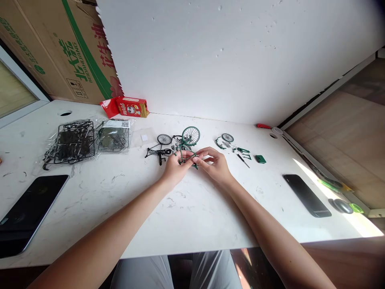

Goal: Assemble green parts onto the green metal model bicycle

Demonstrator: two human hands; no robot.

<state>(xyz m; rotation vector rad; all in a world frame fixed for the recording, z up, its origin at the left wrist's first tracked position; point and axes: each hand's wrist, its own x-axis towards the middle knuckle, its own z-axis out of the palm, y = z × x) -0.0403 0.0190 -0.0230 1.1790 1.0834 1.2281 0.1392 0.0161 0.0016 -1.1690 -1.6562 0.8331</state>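
Note:
Between my two hands is a small green model bicycle (191, 138), its spoked wheel pointing away from me. My left hand (178, 166) pinches the frame from the left side. The thumb and fingers of my right hand (215, 162) close on the near end of the same frame. Fingers hide much of the frame, and I cannot make out any tiny part between the right fingertips. Just left of my left hand lies a black model bicycle (155, 152). To the right are a loose spoked wheel (227, 137), a curved green mudguard (219, 143) and small green pieces (243, 150).
Bagged black part frames (75, 140) and a second bag (114, 136) lie left. A red box (132, 106) stands by the white back panel. Tweezers (243, 161) and a green block (260, 159) lie right. Phone-like slabs flank me, left (33, 212) and right (306, 195).

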